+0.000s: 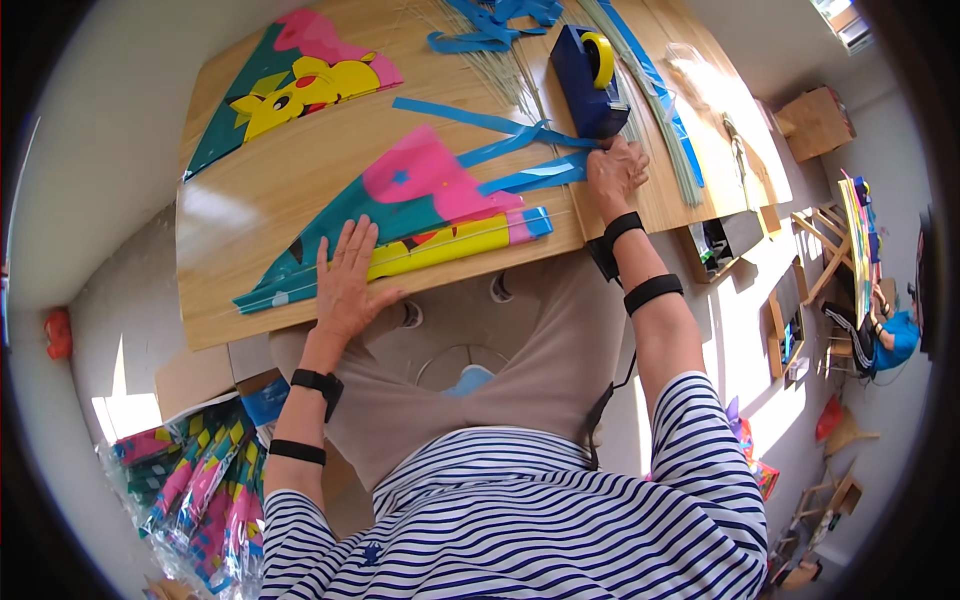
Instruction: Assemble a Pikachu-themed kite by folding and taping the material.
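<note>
A folded kite sheet (413, 212) in green, pink and yellow plastic lies along the table's near edge. A thin rod runs along its yellow strip, with a blue patch (538, 221) at the right end. My left hand (349, 262) rests flat on the sheet, fingers stretched out. My right hand (617, 172) is at the front of a dark blue tape dispenser (588, 85) carrying a yellow-cored roll. Its fingers are bent together; whatever they pinch is hidden. Blue plastic tails (525, 178) extend from the kite to beside this hand.
Another kite sheet (300, 88) lies at the far left of the table. Thin rods (490, 60) and blue strips (492, 30) lie at the back. Bagged kites (200, 480) fill the lower left. At the far right another person (890, 340) sits by a table.
</note>
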Tool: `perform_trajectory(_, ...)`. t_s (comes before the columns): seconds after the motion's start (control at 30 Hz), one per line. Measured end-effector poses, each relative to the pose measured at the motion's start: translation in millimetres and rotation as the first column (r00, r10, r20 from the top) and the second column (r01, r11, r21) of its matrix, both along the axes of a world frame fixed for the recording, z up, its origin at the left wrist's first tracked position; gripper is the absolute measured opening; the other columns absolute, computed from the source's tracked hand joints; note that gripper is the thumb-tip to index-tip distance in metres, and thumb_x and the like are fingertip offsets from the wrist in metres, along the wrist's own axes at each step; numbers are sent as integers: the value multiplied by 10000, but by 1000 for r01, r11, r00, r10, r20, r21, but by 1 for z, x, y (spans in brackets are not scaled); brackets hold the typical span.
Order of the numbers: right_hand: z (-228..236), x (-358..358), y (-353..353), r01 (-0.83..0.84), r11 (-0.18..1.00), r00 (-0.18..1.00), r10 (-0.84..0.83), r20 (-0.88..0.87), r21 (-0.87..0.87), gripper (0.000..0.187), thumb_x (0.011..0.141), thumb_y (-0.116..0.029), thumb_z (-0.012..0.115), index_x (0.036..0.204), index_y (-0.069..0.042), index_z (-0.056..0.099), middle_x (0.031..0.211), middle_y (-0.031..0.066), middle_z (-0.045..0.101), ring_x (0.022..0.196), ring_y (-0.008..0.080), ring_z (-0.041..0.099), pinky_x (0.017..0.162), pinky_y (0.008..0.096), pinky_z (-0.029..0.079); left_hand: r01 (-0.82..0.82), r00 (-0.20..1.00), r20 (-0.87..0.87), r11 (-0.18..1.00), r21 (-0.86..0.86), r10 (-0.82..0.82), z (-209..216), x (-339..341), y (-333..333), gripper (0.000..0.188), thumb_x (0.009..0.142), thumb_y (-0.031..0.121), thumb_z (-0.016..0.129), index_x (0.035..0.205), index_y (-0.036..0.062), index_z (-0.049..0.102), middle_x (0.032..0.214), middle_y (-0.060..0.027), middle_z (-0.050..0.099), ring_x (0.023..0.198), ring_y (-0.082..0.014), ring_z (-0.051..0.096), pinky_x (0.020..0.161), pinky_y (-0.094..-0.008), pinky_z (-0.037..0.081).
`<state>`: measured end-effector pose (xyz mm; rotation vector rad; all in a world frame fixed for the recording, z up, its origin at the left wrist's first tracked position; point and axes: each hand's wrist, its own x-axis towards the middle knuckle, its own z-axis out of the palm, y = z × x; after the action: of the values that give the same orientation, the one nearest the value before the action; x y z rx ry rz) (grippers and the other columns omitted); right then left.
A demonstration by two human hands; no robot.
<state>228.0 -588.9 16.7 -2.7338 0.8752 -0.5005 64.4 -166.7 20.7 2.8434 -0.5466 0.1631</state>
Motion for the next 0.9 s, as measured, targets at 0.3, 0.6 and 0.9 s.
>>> perform_trajectory(0.3,17,21,-33,-361,745,763,-111,637,562,181,857,-133,687,1013,-49,726,948,117,704,775,295,676,731,438,538,10,1000,14,1000,-11,-10,0,1,-2,1040,790,606,734,1594,80,337,1676,-85,307,1559,-266,246,1261,-546,114)
perform_trajectory(0.6,75,23,-86,-526,-245,778,-525,345,814,208,989,-93,467,1088,-8,628,1120,176,666,1003,347,650,887,578,527,18,999,39,999,31,-20,-3,1,0,1020,836,698,632,1590,73,347,1666,-108,324,1555,-289,257,1258,-545,116)
perform_trajectory(0.9,128,31,-134,-483,-290,714,-676,180,826,139,981,-80,521,890,-71,626,768,73,598,696,226,572,726,494,510,2,1000,25,999,36,-2,-2,-2,2,1007,838,680,638,1595,88,336,1665,-102,321,1551,-288,259,1258,-544,122)
